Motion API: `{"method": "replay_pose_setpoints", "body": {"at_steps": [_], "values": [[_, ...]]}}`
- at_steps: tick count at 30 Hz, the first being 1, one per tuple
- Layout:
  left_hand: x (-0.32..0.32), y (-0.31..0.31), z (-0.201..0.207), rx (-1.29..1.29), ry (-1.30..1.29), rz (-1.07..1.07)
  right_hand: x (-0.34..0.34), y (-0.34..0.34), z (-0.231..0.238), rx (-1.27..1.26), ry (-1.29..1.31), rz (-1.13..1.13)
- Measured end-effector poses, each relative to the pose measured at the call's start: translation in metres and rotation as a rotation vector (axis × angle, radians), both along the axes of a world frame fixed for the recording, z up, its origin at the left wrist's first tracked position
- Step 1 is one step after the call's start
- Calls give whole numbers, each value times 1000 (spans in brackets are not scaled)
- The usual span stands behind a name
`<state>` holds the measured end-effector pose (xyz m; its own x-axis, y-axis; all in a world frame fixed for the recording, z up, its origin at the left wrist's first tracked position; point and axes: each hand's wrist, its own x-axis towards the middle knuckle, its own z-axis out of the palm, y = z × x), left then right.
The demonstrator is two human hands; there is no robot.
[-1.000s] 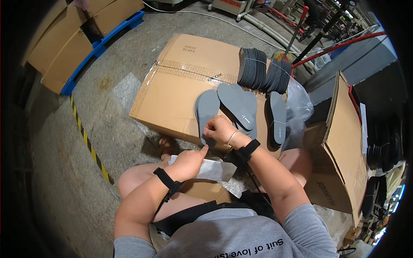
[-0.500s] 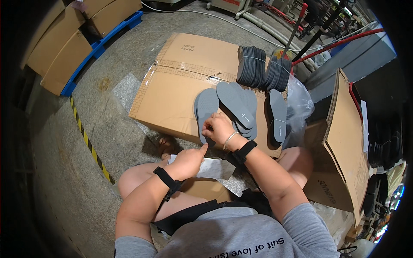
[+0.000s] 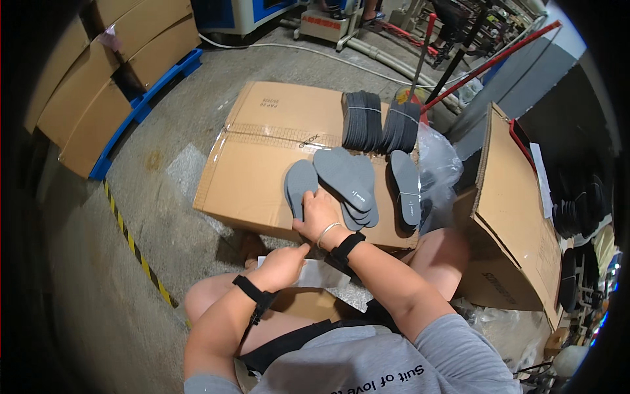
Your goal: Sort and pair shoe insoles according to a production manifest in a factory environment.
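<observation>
Set against a stained concrete floor (image 3: 85, 276) marked by yellow-and-black tape (image 3: 133, 244), with cartons (image 3: 95, 128) on a blue pallet (image 3: 188, 64) at left and a blue-and-white machine (image 3: 244, 20) at the back.

Grey short-sleeved T-shirt (image 3: 354, 351), dark lettering (image 3: 397, 379), black shorts (image 3: 283, 343), paired black wrist straps (image 3: 348, 247), silvery right-wrist bangle (image 3: 326, 232)

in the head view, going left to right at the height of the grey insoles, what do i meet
Striped floor tape, insole pile by the right hand, fanned insoles, tied insoles, clear plastic bag, open carton.
</observation>
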<state>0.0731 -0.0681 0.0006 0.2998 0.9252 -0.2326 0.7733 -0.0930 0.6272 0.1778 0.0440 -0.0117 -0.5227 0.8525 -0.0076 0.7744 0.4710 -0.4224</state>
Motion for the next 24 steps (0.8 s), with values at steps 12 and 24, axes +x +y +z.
{"method": "replay_pose_setpoints", "body": {"at_steps": [12, 24], "values": [[-23, 8, 12, -53, -244, 134, 77, 9, 28, -51, 241, 410], [-19, 10, 0, -19, -258, 165, 67, -26, 13, -444, 341, 382]]}}
